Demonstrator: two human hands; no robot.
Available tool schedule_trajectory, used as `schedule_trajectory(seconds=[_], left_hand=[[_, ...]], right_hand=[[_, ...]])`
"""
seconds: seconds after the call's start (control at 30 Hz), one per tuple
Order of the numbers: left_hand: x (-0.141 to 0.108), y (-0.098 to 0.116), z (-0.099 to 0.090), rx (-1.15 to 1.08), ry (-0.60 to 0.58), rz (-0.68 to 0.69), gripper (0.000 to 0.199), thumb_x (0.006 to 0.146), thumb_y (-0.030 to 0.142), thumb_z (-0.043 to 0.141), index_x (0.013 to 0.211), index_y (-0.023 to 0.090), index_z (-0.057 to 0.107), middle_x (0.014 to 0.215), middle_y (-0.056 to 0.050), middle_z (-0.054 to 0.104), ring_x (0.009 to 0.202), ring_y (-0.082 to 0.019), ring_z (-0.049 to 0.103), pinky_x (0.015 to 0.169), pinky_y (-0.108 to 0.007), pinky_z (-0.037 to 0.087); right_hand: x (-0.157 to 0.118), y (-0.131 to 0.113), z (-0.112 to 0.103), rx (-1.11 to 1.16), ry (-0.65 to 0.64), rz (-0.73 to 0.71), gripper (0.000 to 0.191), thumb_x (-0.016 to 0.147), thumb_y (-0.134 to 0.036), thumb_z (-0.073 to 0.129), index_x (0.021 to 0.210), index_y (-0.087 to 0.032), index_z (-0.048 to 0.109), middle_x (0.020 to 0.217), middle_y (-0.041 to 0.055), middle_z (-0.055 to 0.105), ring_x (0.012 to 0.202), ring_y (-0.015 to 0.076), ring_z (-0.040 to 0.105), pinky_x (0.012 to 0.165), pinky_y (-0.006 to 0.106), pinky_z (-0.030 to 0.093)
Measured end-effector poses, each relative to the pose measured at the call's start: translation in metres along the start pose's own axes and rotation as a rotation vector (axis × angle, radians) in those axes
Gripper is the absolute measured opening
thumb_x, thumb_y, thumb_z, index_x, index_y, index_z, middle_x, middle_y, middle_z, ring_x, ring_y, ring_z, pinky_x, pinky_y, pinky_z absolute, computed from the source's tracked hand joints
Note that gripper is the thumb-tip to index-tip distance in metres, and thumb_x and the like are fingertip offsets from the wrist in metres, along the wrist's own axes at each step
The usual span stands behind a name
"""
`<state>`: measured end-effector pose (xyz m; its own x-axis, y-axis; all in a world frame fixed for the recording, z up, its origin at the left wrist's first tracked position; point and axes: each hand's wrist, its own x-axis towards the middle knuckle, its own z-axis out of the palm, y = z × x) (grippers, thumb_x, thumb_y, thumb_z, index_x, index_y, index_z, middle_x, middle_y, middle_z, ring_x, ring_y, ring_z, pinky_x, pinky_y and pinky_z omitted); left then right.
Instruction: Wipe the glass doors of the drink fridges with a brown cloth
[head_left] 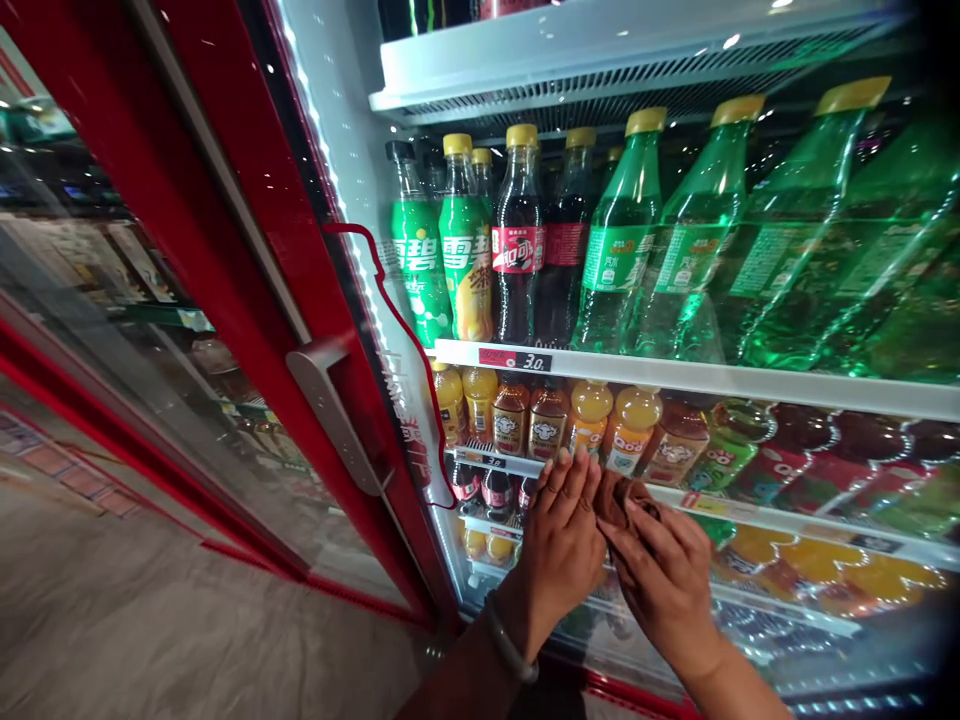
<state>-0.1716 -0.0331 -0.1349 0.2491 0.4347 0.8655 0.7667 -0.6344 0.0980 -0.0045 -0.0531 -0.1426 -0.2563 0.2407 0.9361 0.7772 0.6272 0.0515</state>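
Observation:
My left hand (564,535) lies against the glass door of a drinks fridge, its fingers stretched out and held side by side. A grey band circles that wrist. Just right of it, my right hand (667,575) is closed on a bunched brown cloth (621,500), which is pressed to the glass. The thumb side of my left hand is close to the cloth; whether they touch I cannot tell. Behind the glass stand orange-drink bottles (628,425) and brown-labelled bottles (510,420), partly covered by my fingers.
A red door frame (247,200) with a silver handle (337,415) runs along the left. Inside are shelves (675,368) of green bottles (615,250) and cola bottles (519,235). Another glass door stands further left, above a grey floor (150,620).

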Motion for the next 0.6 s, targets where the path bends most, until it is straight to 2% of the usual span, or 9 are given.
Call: schedule_trajectory(seconds=[0.1,0.17,0.23,0.33,0.43,0.5,0.6], left_hand=[[-0.002,-0.006,-0.007,-0.006,-0.036,0.008,0.073,0.102,0.016,0.040,0.169,0.012,0.011,0.174,-0.010,0.026,0.165,-0.023,0.014,0.131,-0.044,0.038],[-0.002,-0.007,-0.011,-0.005,-0.030,0.004,0.074,0.102,0.016,0.042,0.169,0.013,0.010,0.174,-0.009,0.026,0.165,-0.024,0.015,0.130,-0.045,0.039],[-0.003,-0.008,-0.014,-0.014,-0.017,-0.004,0.074,0.102,0.016,0.042,0.169,0.013,0.010,0.175,-0.009,0.024,0.165,-0.025,0.016,0.130,-0.046,0.040],[-0.007,-0.013,-0.018,-0.039,-0.026,-0.035,0.074,0.101,0.014,0.042,0.169,0.011,0.011,0.177,-0.010,0.017,0.165,-0.028,0.012,0.130,-0.048,0.039],[-0.013,-0.025,-0.023,-0.039,-0.042,-0.040,0.075,0.100,0.014,0.041,0.169,0.011,0.011,0.178,-0.011,0.013,0.165,-0.029,0.010,0.130,-0.051,0.040],[-0.016,-0.033,-0.027,-0.023,-0.054,-0.038,0.075,0.101,0.014,0.042,0.169,0.010,0.011,0.178,-0.011,0.013,0.165,-0.029,0.011,0.129,-0.051,0.040],[-0.019,-0.042,-0.032,-0.026,-0.064,-0.043,0.077,0.101,0.014,0.043,0.169,0.012,0.008,0.177,-0.011,0.013,0.165,-0.028,0.011,0.129,-0.051,0.041]], right_hand=[[0.001,0.008,-0.014,0.013,-0.013,0.040,0.044,0.087,-0.009,0.073,0.126,-0.029,0.070,0.124,0.0097,0.070,0.118,0.0289,0.062,0.101,0.050,0.050],[0.017,0.016,-0.022,-0.028,0.060,0.089,0.058,0.084,-0.009,0.075,0.135,-0.034,0.066,0.129,0.0108,0.068,0.119,0.0310,0.064,0.096,0.050,0.052],[0.034,0.016,-0.019,-0.080,0.129,0.111,0.067,0.081,-0.009,0.078,0.139,-0.037,0.063,0.133,0.0114,0.066,0.123,0.0336,0.063,0.096,0.051,0.053],[0.038,0.003,0.002,-0.122,0.142,-0.015,0.050,0.083,-0.012,0.077,0.128,-0.033,0.069,0.122,0.0078,0.071,0.125,0.0323,0.060,0.103,0.052,0.051],[0.015,-0.012,0.016,-0.080,-0.002,-0.114,0.034,0.090,-0.014,0.070,0.119,-0.031,0.072,0.114,0.0040,0.076,0.119,0.0266,0.062,0.108,0.049,0.049],[0.001,-0.013,0.012,-0.044,-0.088,-0.089,0.036,0.090,-0.013,0.070,0.122,-0.030,0.071,0.120,0.0046,0.075,0.118,0.0257,0.064,0.107,0.048,0.049],[0.007,-0.007,0.003,-0.049,-0.032,0.013,0.040,0.085,-0.011,0.075,0.122,-0.028,0.071,0.130,0.0073,0.071,0.121,0.0278,0.064,0.104,0.048,0.051]])
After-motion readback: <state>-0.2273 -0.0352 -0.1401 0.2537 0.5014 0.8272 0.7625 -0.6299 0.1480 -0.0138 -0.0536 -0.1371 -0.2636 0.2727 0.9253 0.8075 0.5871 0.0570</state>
